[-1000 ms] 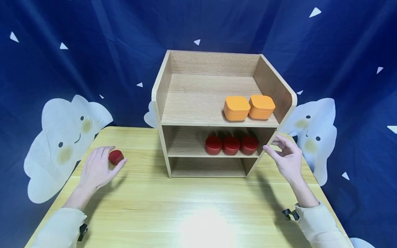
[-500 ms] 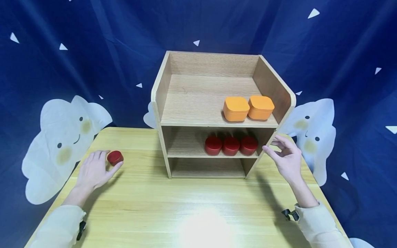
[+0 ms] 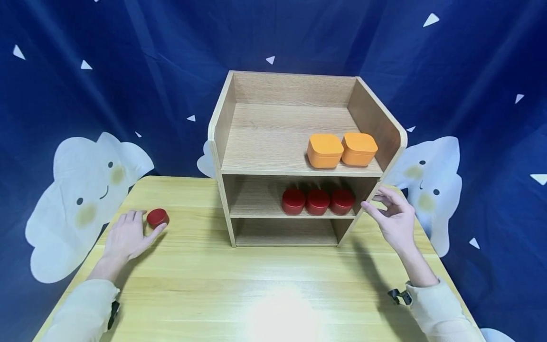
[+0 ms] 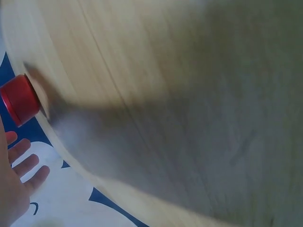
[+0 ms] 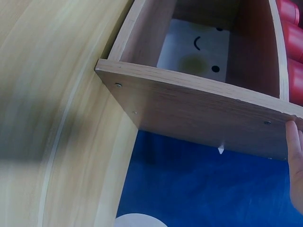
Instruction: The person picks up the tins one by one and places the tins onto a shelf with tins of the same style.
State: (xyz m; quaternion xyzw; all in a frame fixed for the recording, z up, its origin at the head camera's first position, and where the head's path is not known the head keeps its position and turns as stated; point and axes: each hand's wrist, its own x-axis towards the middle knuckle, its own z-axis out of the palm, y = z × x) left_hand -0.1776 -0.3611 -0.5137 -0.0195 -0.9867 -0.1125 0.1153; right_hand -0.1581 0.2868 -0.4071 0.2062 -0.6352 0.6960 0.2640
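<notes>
A small round red tin point(image 3: 157, 218) with a lid stands on the table at the left. My left hand point(image 3: 126, 237) is close beside it, thumb on the near side and fingers on the far left. In the left wrist view, the fingers point(image 4: 27, 165) are apart from the tin point(image 4: 21, 99). My right hand point(image 3: 392, 216) rests against the outer right side of the wooden shelf unit point(image 3: 278, 172), fingers loosely bent. One of its fingertips point(image 5: 290, 126) touches the side panel point(image 5: 208, 109) in the right wrist view.
Two orange rounded boxes point(image 3: 325, 151) sit at the right of the top shelf. Three red tins point(image 3: 317, 202) stand in a row on the middle shelf. A blue curtain with clouds point(image 3: 91, 204) hangs behind the wooden table point(image 3: 192, 285).
My left hand has drawn slightly left and down beside the red tin. The tin on the table appears in almost the same place. The right hand has stayed at the shelf side.
</notes>
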